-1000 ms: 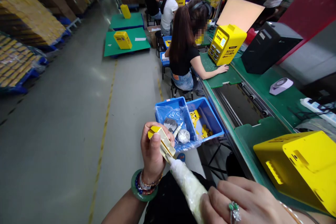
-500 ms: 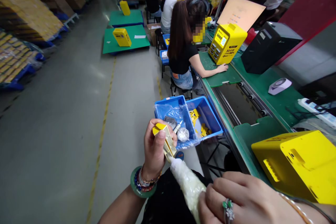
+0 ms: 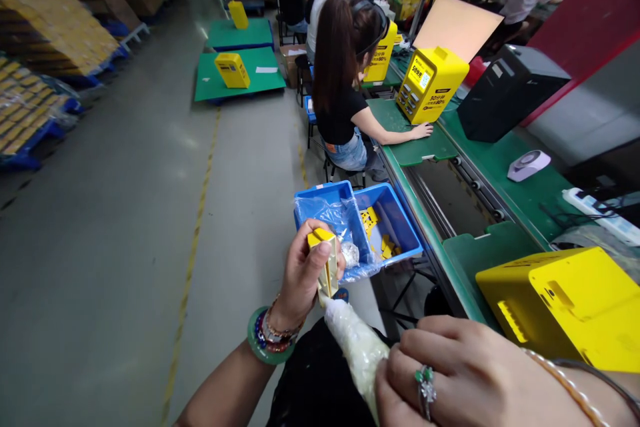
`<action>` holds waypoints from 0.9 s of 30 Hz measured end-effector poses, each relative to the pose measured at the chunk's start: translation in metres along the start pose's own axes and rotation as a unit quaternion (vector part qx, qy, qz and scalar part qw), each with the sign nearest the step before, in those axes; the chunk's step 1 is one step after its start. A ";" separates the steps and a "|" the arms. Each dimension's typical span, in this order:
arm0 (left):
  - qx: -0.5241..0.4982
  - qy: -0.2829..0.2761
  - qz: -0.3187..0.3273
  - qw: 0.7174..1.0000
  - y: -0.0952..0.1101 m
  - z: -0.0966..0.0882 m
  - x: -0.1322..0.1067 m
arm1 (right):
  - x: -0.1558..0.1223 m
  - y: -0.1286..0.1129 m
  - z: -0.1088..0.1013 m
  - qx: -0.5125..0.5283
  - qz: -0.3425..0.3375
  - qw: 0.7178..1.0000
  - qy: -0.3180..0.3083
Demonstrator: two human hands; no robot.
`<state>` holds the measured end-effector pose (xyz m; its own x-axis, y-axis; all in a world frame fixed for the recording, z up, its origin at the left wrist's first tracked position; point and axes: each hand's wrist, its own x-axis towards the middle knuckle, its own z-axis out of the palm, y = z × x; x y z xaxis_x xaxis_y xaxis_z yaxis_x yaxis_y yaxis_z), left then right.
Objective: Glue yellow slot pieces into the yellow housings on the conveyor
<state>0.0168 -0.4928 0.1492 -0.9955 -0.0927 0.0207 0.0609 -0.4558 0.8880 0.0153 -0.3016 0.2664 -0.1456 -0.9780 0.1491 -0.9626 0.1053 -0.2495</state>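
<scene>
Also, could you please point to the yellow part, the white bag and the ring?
Yellow part point(image 3: 332, 272): head view, on its pale side.
White bag point(image 3: 357, 349): head view, on the middle of its body.
Ring point(image 3: 426, 385): head view, on its stones.

yellow piece point(image 3: 321, 236) – smooth plastic; squeeze bag point(image 3: 357, 340) – creased, glossy film; blue bins point(image 3: 399, 213) – smooth plastic; floor point(image 3: 120, 247) – smooth, faintly glossy

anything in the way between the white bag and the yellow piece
Nothing visible: the white bag, gripped by the right hand, reaches right up to the near end of the yellow piece, which the left hand holds.
</scene>
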 end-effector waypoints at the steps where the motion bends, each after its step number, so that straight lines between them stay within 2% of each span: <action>1: 0.000 -0.006 -0.012 1.000 0.000 0.000 0.000 | 0.001 0.000 -0.001 0.001 -0.005 1.000 0.002; 5: -0.005 -0.031 -0.064 0.997 -0.001 0.001 0.001 | 0.003 0.000 -0.004 0.005 -0.019 1.000 -0.005; 12: -0.037 -0.088 -0.145 0.985 -0.005 0.002 0.005 | 0.001 0.004 -0.006 0.020 0.004 1.000 0.012; 15: -0.054 -0.116 -0.208 0.970 -0.011 -0.001 0.009 | -0.006 0.012 -0.002 0.077 0.028 0.996 0.024; 17: -0.068 -0.126 -0.233 0.962 -0.016 -0.004 0.012 | -0.014 0.019 0.003 0.130 0.069 0.988 0.040; 19: -0.084 -0.116 -0.236 0.961 -0.021 -0.007 0.015 | -0.024 0.024 0.007 0.173 0.122 0.975 0.069; 23: -0.107 -0.069 -0.244 0.961 -0.024 -0.012 0.018 | -0.047 0.027 0.012 0.186 0.211 0.941 0.187; 25: -0.118 -0.048 -0.259 0.958 -0.024 -0.014 0.019 | -0.057 0.025 0.014 0.167 0.232 0.930 0.232; 27: -0.124 -0.040 -0.266 0.955 -0.025 -0.015 0.018 | -0.065 0.021 0.016 0.150 0.226 0.932 0.240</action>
<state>-0.0016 -0.4964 0.1203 -0.8918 0.2742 -0.3599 -0.4503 -0.6161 0.6463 0.0081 -0.2388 0.2357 -0.6760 -0.6450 0.3564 -0.6808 0.3616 -0.6370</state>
